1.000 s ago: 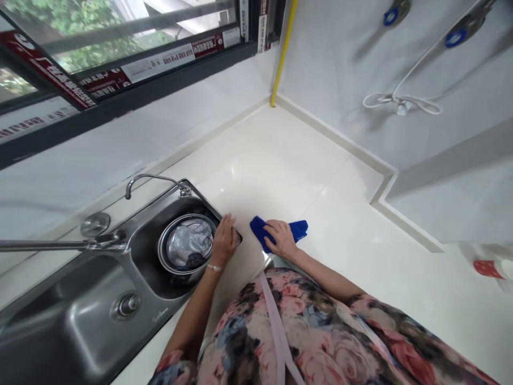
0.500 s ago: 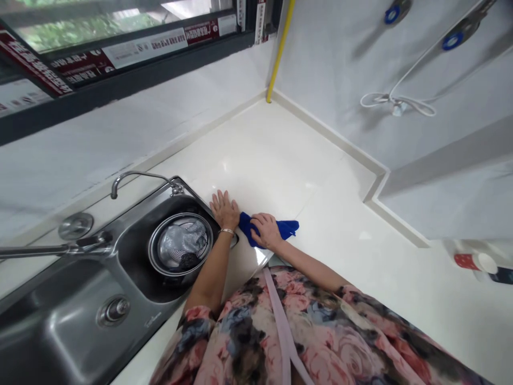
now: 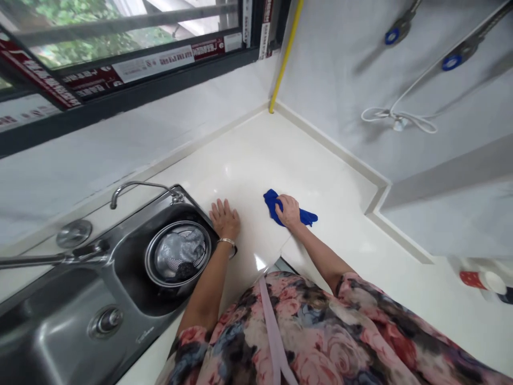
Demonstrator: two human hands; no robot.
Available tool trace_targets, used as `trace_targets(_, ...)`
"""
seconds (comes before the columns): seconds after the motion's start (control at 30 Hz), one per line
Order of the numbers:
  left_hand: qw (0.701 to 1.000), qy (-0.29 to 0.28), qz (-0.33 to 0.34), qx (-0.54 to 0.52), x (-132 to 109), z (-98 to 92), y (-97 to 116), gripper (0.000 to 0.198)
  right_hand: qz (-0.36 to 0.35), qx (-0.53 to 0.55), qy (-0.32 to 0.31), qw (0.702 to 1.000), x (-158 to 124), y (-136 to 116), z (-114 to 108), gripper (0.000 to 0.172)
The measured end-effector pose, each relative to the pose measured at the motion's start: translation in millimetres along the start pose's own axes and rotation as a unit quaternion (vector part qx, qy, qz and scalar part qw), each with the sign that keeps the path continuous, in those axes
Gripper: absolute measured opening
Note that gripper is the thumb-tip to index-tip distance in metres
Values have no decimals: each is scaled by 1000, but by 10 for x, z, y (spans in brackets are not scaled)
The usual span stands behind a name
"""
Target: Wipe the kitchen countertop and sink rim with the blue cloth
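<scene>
My right hand (image 3: 288, 211) presses a blue cloth (image 3: 308, 217) against the white countertop (image 3: 256, 155), its fingers curled over the cloth. Part of the cloth sticks out on both sides of the hand. My left hand (image 3: 225, 219), with a bracelet at the wrist, lies flat beside the sink's right edge, fingers spread and holding nothing. Close to my left forearm, a round metal colander (image 3: 150, 251) sits in the smaller bowl of the steel sink (image 3: 124, 278). Inside it are a clear, crumpled plastic-looking item and a dark scrubber-like lump.
A thin curved faucet (image 3: 136, 184) and a larger tap (image 3: 86, 252) stand along the sink. In the corner rises a yellow pipe (image 3: 285, 59). A white cord (image 3: 401, 117) hangs on the right wall below blue-handled valves (image 3: 452, 62). A red-and-white cup (image 3: 476, 279) lies at the far right.
My right hand has slid the blue cloth forward and to the right, away from my left hand. The left hand stays flat beside the sink. The camera view has shifted slightly.
</scene>
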State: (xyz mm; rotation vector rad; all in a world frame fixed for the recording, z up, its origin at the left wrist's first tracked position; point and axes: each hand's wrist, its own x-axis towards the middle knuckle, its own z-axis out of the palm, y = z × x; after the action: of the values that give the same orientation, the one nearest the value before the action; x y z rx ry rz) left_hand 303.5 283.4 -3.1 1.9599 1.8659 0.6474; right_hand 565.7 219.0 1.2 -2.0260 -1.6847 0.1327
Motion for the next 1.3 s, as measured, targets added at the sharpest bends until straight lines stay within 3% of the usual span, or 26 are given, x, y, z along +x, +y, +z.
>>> trace_targets(0.43,1000,15,12,9,-36,-12,81,67,148,-98,23,984,-17,1111,-707,44)
trace_targets(0.57,1000,-11,0,21,-55,-53,119,68,148,-124,0,981,-118,1243,-798,48)
trace_targets(0.77,999,-16,-5,32,-65,-71,108,65,89,-117,-34,989,-444,1227,-879,71)
trace_targets(0.87,999,-20,-7,32,-64,-79,90,63,81,-120,-46,988,-617,1322,-937,68)
trace_targets(0.97,999,-23,-8,41,-55,-87,78,62,126,-142,-26,981,-693,1555,-977,65)
trace_targets(1.1,999,-14,-1,51,-45,-95,74,62,239,-189,30,952,-586,1876,-1035,61)
trace_targets(1.3,998,17,8,57,-20,-91,54,62,347,-196,105,911,-105,2168,-1121,62)
